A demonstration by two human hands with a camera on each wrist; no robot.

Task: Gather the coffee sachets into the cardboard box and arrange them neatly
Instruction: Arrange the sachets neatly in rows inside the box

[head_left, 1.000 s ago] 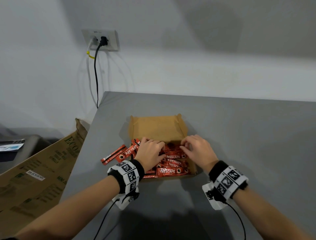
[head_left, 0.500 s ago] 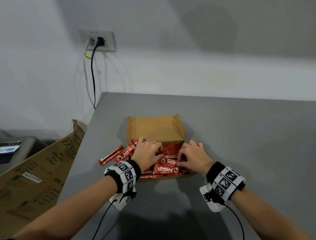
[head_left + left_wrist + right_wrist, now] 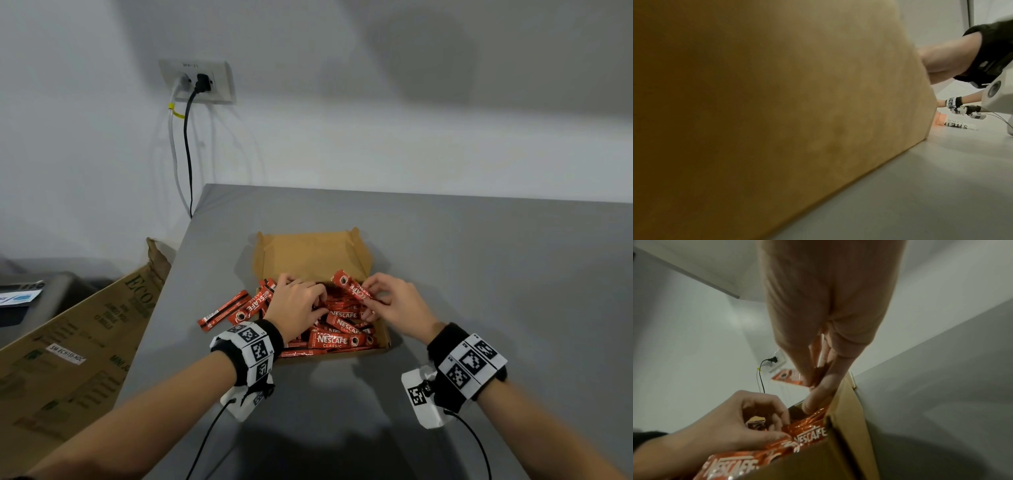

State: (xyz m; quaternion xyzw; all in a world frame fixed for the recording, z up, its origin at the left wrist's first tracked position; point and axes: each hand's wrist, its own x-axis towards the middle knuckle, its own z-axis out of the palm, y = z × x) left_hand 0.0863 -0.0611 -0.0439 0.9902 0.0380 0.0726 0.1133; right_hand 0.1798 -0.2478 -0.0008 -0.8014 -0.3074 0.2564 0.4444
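The right hand (image 3: 397, 305) pinches one red sachet (image 3: 352, 289) above the cardboard box (image 3: 310, 255) on the table (image 3: 479, 274). The left hand (image 3: 298, 306) curls its fingers (image 3: 777, 415) into the sachets in the box (image 3: 337, 330), hiding which it grips. Two stray sachets (image 3: 236, 308) lie left of them.

From the head view we look forward and down over both forearms at the table (image 3: 479, 274), with the box (image 3: 310, 255) mid-frame and a wall behind. The left wrist view sits low on the table, pressed so near the box's outer wall (image 3: 777, 113) that cardboard fills most of it. The right wrist view looks along the right hand (image 3: 824, 308) into the box from close above. All three share the box.
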